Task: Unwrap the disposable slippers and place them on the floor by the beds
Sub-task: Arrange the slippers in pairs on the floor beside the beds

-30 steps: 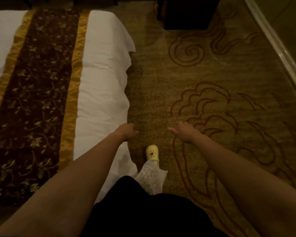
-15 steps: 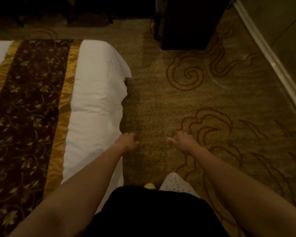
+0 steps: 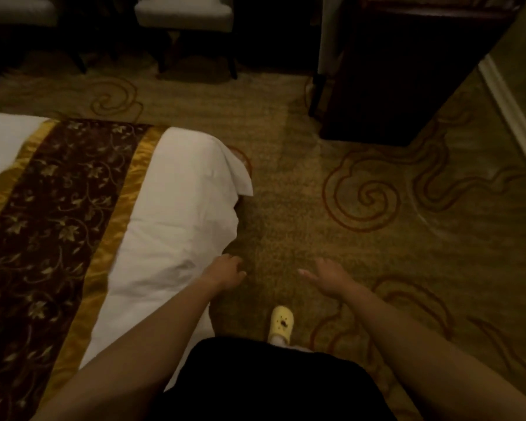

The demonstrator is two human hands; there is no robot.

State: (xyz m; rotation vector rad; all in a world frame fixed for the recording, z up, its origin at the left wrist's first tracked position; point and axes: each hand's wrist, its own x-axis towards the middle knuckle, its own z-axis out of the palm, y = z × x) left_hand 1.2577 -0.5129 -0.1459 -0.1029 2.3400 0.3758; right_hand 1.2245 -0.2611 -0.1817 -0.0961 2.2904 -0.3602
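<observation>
No disposable slippers show in the head view. A bed [image 3: 176,208] with white linen and a brown and gold runner fills the left side. My left hand [image 3: 225,273] hangs by the bed's corner with loosely curled fingers and holds nothing. My right hand [image 3: 327,276] is stretched out over the patterned carpet [image 3: 301,214] with its fingers relaxed and spread, also holding nothing. Between my arms, my own foot in a yellow clog [image 3: 281,323] stands on the carpet.
A dark wooden cabinet [image 3: 407,80] stands at the back right. Two pale upholstered chairs [image 3: 189,16] stand along the back. A wall with a light skirting board [image 3: 510,117] runs down the right side. Carpet lies between bed and cabinet.
The view has tilted up and moved forward along the bed, so the chairs and more of the cabinet have come into sight. Both hands stay held out and hold nothing.
</observation>
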